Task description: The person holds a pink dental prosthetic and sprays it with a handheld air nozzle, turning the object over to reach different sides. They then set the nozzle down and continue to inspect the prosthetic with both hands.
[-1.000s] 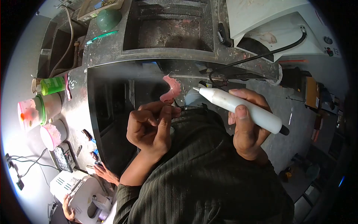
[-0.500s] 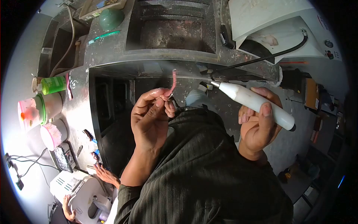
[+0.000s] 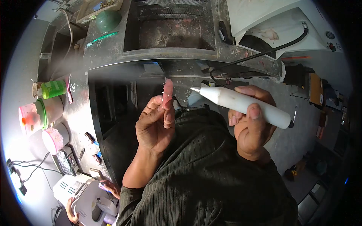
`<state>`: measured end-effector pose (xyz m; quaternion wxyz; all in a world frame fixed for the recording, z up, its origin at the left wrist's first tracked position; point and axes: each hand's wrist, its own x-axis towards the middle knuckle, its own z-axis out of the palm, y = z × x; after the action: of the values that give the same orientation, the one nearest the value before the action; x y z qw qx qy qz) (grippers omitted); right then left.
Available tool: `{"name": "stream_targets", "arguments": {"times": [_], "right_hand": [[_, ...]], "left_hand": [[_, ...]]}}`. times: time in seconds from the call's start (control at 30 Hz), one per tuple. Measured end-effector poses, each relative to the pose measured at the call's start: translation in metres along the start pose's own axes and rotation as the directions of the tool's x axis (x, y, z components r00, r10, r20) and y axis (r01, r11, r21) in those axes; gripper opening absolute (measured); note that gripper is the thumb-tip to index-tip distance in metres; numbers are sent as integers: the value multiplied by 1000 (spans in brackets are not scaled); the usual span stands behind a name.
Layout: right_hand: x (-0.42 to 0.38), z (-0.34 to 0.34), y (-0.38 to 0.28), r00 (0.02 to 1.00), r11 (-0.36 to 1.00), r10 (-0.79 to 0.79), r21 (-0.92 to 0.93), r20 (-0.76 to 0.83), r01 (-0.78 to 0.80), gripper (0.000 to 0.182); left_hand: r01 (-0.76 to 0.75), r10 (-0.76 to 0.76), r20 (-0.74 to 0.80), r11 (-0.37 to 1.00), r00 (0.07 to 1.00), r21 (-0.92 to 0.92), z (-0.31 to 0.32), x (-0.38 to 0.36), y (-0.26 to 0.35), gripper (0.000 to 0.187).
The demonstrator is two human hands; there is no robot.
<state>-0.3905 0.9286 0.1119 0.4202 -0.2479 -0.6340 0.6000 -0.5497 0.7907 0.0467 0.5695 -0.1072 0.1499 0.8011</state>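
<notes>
My left hand is closed on the lower end of a pink denture plate with a jagged edge, held upright above my lap. My right hand is wrapped round a white steam handpiece. The handpiece's pointed nozzle faces left toward the denture plate, with a gap between them. A pale mist streams leftward past the plate.
Ahead is a worn bench with a recessed basin. A black hose runs from a white machine. On the left stand a green bottle and pink-stained tubs. Another person's hands are by a white box-shaped machine.
The denture plate has turned from edge-on to show its broader face. The handpiece has shifted left, closer to it. Mist on the left is denser. The other person's hand has moved.
</notes>
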Motion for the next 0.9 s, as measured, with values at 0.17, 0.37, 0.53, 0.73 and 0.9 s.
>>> {"name": "stream_targets", "arguments": {"times": [0.17,0.37,0.53,0.73,0.9], "right_hand": [[-6,-5,0,998,994,35,-110,48,-29,27],[-6,4,-3,998,989,51,-134,-37,-56,37],[-12,0,1,999,976,-42,-216,-20,37,38],[-11,-20,-3,985,999,35,-19,-170,-39,29],[-17,-23,-9,995,979,-31,-202,-91,12,28]], "left_hand": [[8,-9,-14,1000,1000,-25,4,-3,-5,18],[3,-2,25,999,1000,-44,-1,-7,-10,19],[17,-15,21,997,1000,-74,-5,-9,-13,19],[-503,486,380,149,787,852,-2,-12,-17,11],[-430,262,817,-746,513,509,1,-8,-21,23]]}}
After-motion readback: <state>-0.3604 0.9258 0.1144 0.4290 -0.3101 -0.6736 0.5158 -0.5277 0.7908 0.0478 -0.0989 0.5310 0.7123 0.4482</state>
